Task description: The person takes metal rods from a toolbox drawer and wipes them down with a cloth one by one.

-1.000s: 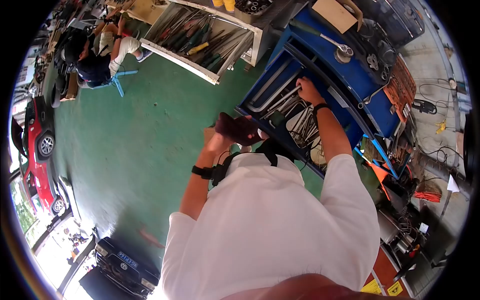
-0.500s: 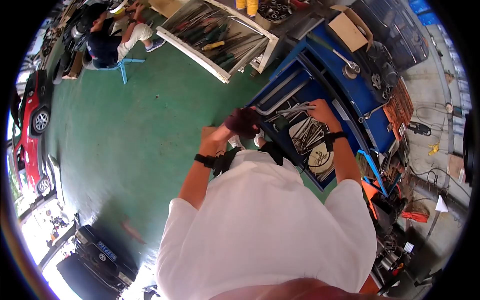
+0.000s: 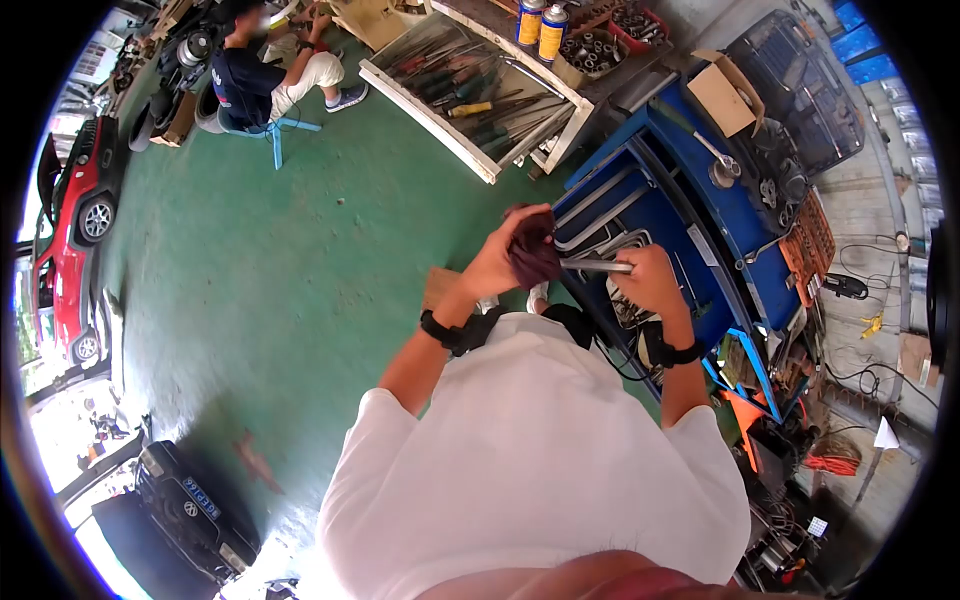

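My left hand point(image 3: 490, 262) is closed on a bunched dark red rag point(image 3: 534, 252). The rag meets one end of a silver metal rod-like tool point(image 3: 596, 265); whether it wraps fully round that end is hidden. With fingers curled, my right hand point(image 3: 650, 282) grips the tool's other end. Both hands are above an open blue drawer point(image 3: 712, 318). Bent metal bars point(image 3: 590, 205) lie in the drawer, along with other metal tools partly covered by my right hand and forearm.
A blue tool cabinet point(image 3: 700, 145) carries an open cardboard box point(image 3: 724, 95), a ratchet wrench and an orange tray point(image 3: 808, 245). Beyond is a pale drawer of screwdrivers point(image 3: 470, 85). A person point(image 3: 250, 80) sits on a blue stool at upper left. Two cars stand left.
My right hand has lifted the silver tool from over the drawer and drawn it nearer to me. My left hand has raised the rag to the tool's end. The view has shifted slightly.
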A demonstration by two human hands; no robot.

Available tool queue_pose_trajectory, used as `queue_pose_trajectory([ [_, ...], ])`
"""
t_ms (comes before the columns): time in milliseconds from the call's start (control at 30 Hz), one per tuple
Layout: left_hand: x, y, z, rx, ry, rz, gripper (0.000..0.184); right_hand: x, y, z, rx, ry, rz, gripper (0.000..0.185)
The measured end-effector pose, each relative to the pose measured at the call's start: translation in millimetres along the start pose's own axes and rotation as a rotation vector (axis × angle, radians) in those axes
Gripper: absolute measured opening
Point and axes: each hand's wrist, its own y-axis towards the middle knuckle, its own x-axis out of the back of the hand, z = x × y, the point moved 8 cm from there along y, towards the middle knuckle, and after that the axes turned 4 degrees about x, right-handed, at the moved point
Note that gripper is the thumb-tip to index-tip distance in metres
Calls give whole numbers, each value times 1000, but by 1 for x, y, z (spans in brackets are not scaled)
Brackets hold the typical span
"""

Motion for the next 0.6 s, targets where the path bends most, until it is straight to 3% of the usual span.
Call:
queue_pose_trajectory([
  [100,-11,-12,0,52,-43,119,84,-13,6,36,73,68,-16,16],
  [167,-18,-20,-20,-76,347,167,76,-22,8,56,37,197,-5,16],
  [200,-19,-25,-32,-117,388,140,66,-25,9,68,110,207,-45,16],
  [300,-8,-44,-27,-47,570,122,59,-36,16,94,151,176,-15,11],
  [333,1,-51,-31,-138,575,46,55,-41,17,103,148,177,-3,11],
  [467,27,-85,-46,-226,715,25,52,-59,14,126,102,220,67,10],
  [600,69,-116,-20,-110,816,-46,54,-52,7,141,42,273,96,17],
])
